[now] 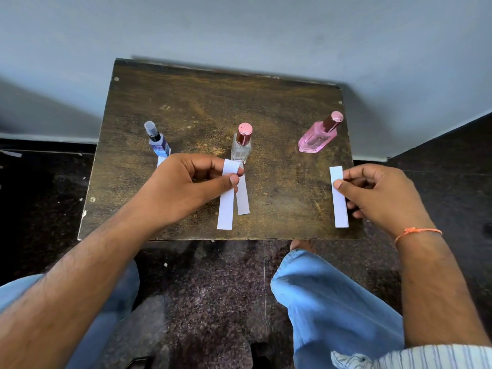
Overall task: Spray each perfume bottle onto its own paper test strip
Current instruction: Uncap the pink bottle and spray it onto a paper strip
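While bottles stand behind, fingers (234, 179) pinch strips (226, 206)

worn wooden table (202, 102) with three perfume bottles (241, 145) (all capped) and a flat paper strip (242, 198)

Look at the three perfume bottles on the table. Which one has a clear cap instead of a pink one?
The blue bottle, farthest left. Its cap is clear plastic over a black sprayer; the middle bottle and the pink bottle carry shiny pink caps.
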The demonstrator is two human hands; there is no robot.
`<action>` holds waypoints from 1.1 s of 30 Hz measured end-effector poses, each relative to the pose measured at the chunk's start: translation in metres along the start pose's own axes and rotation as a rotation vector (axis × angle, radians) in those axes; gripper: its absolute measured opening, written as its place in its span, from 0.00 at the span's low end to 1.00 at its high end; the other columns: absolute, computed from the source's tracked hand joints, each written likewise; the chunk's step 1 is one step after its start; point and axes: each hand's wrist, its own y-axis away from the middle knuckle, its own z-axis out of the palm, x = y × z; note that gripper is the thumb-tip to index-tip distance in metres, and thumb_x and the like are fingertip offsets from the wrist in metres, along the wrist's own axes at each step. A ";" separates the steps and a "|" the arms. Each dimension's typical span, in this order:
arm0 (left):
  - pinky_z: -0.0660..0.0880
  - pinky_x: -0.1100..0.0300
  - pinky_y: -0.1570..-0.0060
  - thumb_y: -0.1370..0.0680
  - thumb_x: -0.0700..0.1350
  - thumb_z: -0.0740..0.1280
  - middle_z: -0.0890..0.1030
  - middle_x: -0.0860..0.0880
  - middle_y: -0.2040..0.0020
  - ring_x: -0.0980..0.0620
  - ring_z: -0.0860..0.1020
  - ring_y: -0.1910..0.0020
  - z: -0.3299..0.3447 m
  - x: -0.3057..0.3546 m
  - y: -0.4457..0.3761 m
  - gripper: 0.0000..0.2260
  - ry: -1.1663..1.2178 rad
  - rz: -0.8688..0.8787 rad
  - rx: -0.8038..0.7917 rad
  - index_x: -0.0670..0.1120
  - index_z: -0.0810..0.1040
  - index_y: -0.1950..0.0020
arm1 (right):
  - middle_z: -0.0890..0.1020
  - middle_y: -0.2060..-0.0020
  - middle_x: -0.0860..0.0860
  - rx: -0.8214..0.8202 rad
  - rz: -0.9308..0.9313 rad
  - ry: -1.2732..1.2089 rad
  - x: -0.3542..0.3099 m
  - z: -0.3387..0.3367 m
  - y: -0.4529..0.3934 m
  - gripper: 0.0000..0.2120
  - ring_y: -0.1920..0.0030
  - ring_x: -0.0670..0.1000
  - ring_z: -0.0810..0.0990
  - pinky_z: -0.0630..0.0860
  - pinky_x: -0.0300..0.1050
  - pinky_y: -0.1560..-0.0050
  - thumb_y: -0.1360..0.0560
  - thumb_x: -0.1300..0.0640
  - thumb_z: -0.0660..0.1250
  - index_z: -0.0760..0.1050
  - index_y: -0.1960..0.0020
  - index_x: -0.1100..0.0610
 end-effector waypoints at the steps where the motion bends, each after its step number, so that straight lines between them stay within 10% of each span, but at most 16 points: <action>1: 0.81 0.70 0.50 0.22 0.46 0.77 0.92 0.52 0.51 0.60 0.88 0.52 -0.001 -0.001 0.000 0.08 -0.002 -0.002 0.000 0.51 0.91 0.43 | 0.88 0.61 0.47 0.006 -0.001 -0.003 0.001 0.000 0.000 0.06 0.69 0.42 0.86 0.80 0.35 0.72 0.21 0.55 0.80 0.85 0.53 0.46; 8: 0.64 0.80 0.73 0.16 0.44 0.73 0.81 0.67 0.71 0.68 0.72 0.77 -0.002 -0.006 0.000 0.06 -0.047 0.010 0.068 0.49 0.90 0.43 | 0.88 0.57 0.45 0.035 0.025 -0.012 0.001 -0.004 -0.001 0.09 0.67 0.42 0.87 0.81 0.35 0.73 0.22 0.55 0.81 0.84 0.50 0.43; 20: 0.77 0.75 0.61 0.20 0.45 0.76 0.92 0.50 0.53 0.64 0.87 0.61 -0.005 -0.001 0.003 0.08 0.045 0.000 0.026 0.50 0.91 0.42 | 0.86 0.53 0.47 0.085 0.057 -0.001 -0.002 -0.007 0.001 0.13 0.67 0.48 0.89 0.82 0.41 0.75 0.20 0.48 0.79 0.82 0.37 0.42; 23: 0.76 0.77 0.63 0.19 0.44 0.76 0.92 0.49 0.52 0.64 0.87 0.60 -0.004 -0.003 0.002 0.07 0.021 0.013 0.027 0.51 0.90 0.42 | 0.84 0.52 0.45 0.146 0.000 0.125 -0.004 -0.005 0.002 0.14 0.57 0.52 0.86 0.87 0.53 0.58 0.20 0.43 0.76 0.83 0.35 0.42; 28: 0.78 0.74 0.59 0.16 0.41 0.73 0.92 0.49 0.53 0.62 0.88 0.57 -0.003 -0.001 0.004 0.08 0.041 0.005 0.014 0.50 0.89 0.40 | 0.83 0.44 0.42 0.252 -0.181 0.062 -0.019 0.007 0.000 0.16 0.51 0.41 0.80 0.71 0.29 0.51 0.19 0.45 0.75 0.81 0.32 0.41; 33: 0.74 0.77 0.66 0.15 0.40 0.71 0.92 0.50 0.56 0.68 0.82 0.67 -0.003 0.002 0.007 0.08 -0.011 -0.001 0.040 0.49 0.88 0.39 | 0.78 0.29 0.37 0.183 -0.281 -0.052 -0.042 0.029 -0.002 0.29 0.42 0.42 0.82 0.72 0.26 0.47 0.19 0.48 0.76 0.72 0.21 0.38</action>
